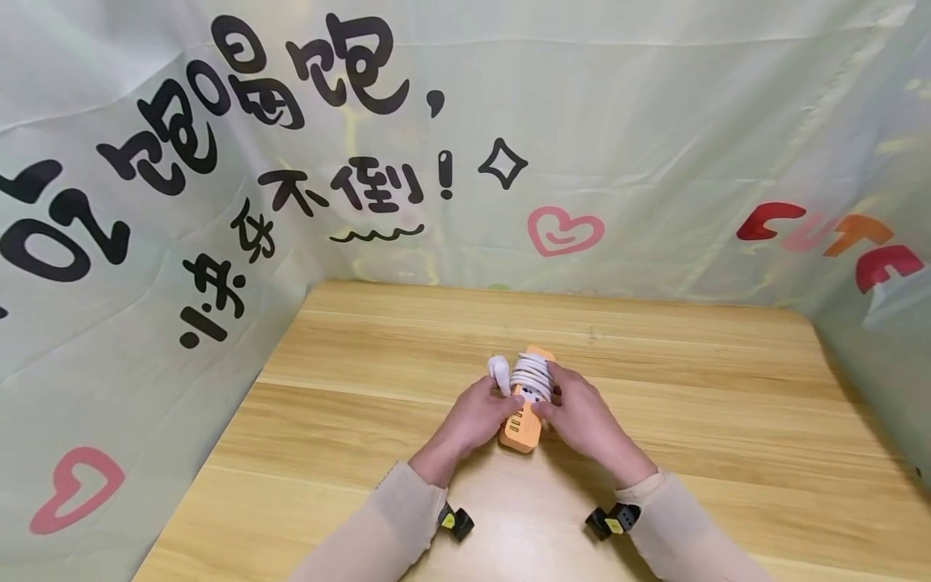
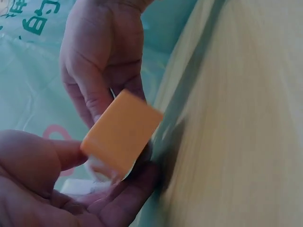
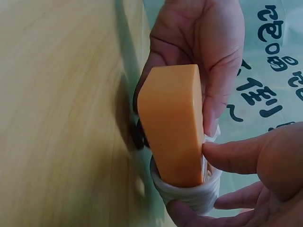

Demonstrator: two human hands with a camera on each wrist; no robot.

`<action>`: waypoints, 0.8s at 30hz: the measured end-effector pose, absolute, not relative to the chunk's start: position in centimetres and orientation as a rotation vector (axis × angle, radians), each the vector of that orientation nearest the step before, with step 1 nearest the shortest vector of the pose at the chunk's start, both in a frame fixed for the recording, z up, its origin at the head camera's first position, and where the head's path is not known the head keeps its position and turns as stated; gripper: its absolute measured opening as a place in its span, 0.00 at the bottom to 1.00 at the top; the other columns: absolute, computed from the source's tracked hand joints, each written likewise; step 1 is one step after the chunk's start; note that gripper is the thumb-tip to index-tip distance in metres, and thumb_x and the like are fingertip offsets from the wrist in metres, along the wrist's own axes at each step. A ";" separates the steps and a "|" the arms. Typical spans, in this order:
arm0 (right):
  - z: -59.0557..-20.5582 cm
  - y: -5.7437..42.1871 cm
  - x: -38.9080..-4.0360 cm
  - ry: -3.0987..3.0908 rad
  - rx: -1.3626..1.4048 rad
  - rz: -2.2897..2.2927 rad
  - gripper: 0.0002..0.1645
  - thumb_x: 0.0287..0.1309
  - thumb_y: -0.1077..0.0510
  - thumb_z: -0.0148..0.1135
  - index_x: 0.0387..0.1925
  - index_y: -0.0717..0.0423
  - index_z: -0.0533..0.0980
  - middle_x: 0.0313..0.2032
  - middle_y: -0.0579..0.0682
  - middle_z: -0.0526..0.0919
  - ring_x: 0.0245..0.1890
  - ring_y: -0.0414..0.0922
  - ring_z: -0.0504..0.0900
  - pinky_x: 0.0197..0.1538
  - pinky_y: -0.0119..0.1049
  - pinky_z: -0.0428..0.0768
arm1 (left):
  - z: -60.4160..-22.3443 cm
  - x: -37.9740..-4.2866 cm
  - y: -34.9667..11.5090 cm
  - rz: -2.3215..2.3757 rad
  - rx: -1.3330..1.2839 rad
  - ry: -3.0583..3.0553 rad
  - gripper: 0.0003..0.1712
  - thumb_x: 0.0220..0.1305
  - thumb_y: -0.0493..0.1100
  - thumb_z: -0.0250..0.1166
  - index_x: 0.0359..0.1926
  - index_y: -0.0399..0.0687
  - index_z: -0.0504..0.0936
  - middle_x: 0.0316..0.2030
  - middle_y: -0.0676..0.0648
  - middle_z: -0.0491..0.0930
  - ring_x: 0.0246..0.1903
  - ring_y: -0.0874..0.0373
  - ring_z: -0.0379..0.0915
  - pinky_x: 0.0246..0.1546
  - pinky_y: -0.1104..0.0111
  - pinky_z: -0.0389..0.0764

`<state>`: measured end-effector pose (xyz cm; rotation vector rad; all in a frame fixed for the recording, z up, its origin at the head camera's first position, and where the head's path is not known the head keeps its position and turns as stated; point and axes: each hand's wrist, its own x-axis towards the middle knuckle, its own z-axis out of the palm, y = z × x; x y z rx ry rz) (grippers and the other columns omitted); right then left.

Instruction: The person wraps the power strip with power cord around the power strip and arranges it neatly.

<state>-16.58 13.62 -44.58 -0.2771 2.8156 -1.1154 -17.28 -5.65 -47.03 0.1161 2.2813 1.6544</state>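
Note:
Both hands hold an orange power strip [image 1: 520, 436] above the wooden table, one at each long side. White cord [image 1: 532, 373] is wound in several turns around its far half, and a white plug [image 1: 499, 370] sticks out at the left. My left hand [image 1: 476, 416] grips the left side, thumb on the top face near the slots. On the other side my right hand [image 1: 585, 411] holds the strip and the coiled cord, thumb also on top. The right wrist view shows the strip's plain orange end [image 3: 173, 118], with fingers under the cord turns [image 3: 189, 196].
The wood-grain table [image 1: 349, 461] spreads around the hands. Pale printed cloth [image 1: 655, 145] hangs along its back and sides, with black characters and a pink heart [image 1: 566, 231]. A small black wrist device [image 1: 457, 521] sits on each sleeve.

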 end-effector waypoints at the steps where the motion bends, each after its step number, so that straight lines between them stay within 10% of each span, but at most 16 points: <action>1: -44.6 13.6 -16.6 2.828 -0.287 -1.108 0.43 0.68 0.61 0.68 0.76 0.74 0.60 0.68 0.73 0.73 0.66 0.66 0.77 0.67 0.62 0.76 | -47.0 -17.4 -5.8 1.612 0.127 2.310 0.19 0.72 0.49 0.68 0.54 0.40 0.81 0.35 0.48 0.87 0.32 0.61 0.81 0.33 0.68 0.81; 10: -45.2 13.5 -16.6 2.889 -0.349 -1.066 0.41 0.70 0.59 0.67 0.76 0.71 0.61 0.71 0.72 0.70 0.71 0.69 0.71 0.71 0.65 0.69 | -46.3 -17.7 -6.4 1.259 0.091 2.447 0.23 0.73 0.60 0.67 0.29 0.46 0.82 0.20 0.49 0.83 0.18 0.59 0.78 0.21 0.70 0.76; 24: -45.4 14.1 -16.9 2.872 -0.302 -1.080 0.44 0.71 0.52 0.66 0.76 0.72 0.61 0.72 0.72 0.69 0.70 0.69 0.72 0.70 0.65 0.71 | -46.2 -17.6 -6.8 1.220 0.169 2.498 0.28 0.74 0.66 0.61 0.32 0.48 0.80 0.18 0.48 0.83 0.16 0.57 0.79 0.19 0.68 0.75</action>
